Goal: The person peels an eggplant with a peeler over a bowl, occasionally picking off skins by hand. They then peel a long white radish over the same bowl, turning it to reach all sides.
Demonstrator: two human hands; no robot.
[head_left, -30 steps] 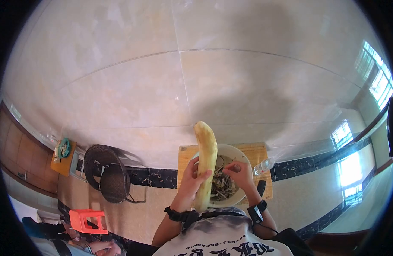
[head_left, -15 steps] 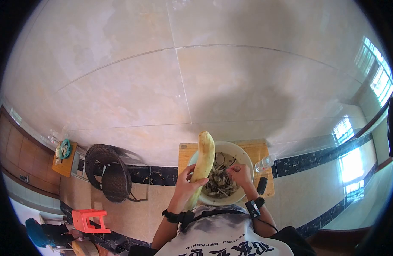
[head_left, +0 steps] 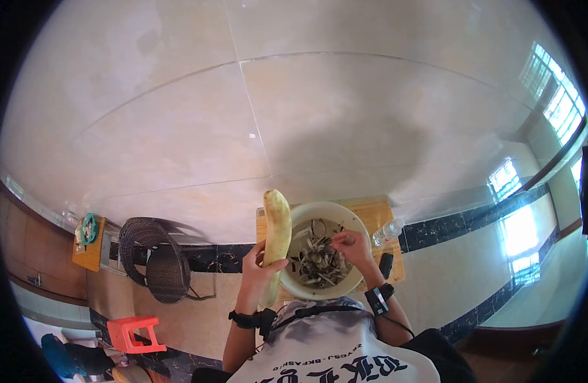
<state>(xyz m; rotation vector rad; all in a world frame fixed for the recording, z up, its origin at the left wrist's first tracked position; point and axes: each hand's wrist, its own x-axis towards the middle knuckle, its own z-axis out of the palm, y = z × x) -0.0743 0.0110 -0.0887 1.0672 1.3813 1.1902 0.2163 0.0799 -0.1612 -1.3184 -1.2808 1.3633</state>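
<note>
My left hand [head_left: 258, 269] is wrapped round the lower part of a long, pale yellow peeled vegetable [head_left: 278, 220], which stands nearly upright at the left side of a white basin [head_left: 359, 281]. Dark and pale strips of peel [head_left: 316, 262] lie heaped inside the basin. Over its right side is my right hand [head_left: 354, 247], fingers pinched together above the strips. Whatever those fingers hold is too small to make out.
The basin rests on a wooden table [head_left: 378, 207] against the tiled wall. A clear plastic bottle [head_left: 388, 232] and a black object [head_left: 386, 263] are at its right. Leftward are a wicker chair [head_left: 168, 274], a red stool [head_left: 135, 334] and another person [head_left: 83, 359].
The whole view has shifted slightly. The long vegetable has moved left, away from the basin's middle, and stands more upright. My right hand stays over the basin.
</note>
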